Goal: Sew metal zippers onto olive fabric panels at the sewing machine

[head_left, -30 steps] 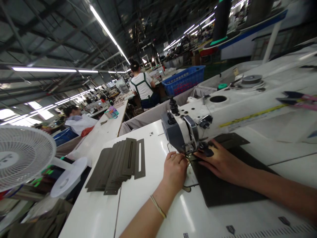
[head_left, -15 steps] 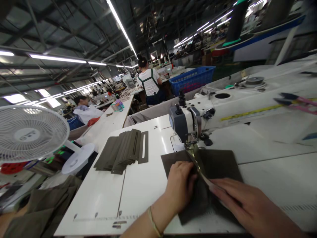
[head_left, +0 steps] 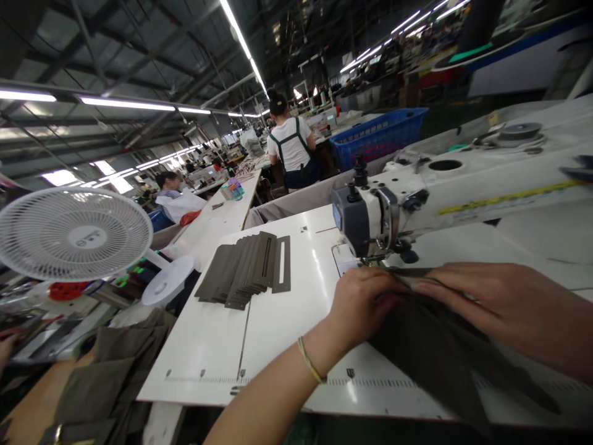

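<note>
A dark olive piece of fabric (head_left: 426, 352) hangs from both hands in front of the sewing machine (head_left: 365, 216), its lower part drooping over the table's front edge. My left hand (head_left: 364, 306), with a thin band at the wrist, pinches the fabric's upper edge close to the needle area. On the right, my right hand (head_left: 491, 303) grips the same edge, thumb and fingers closed on it. The needle and presser foot are largely hidden behind the hands. Left of the machine lies a fanned stack of olive panels (head_left: 236, 269), the end one with a long slot.
A white fan (head_left: 78, 235) stands at the left above folded olive fabric (head_left: 97, 371). Scissors-like pliers (head_left: 577, 173) and a yellow measuring tape (head_left: 504, 198) lie on the machine. Beyond are a blue basket (head_left: 377, 136) and a seated co-worker (head_left: 291, 145).
The fabric, spread flat under the machine head before, is now lifted and bunched, hanging downward. Both hands have moved up and to the right with it. The whole view has shifted slightly.
</note>
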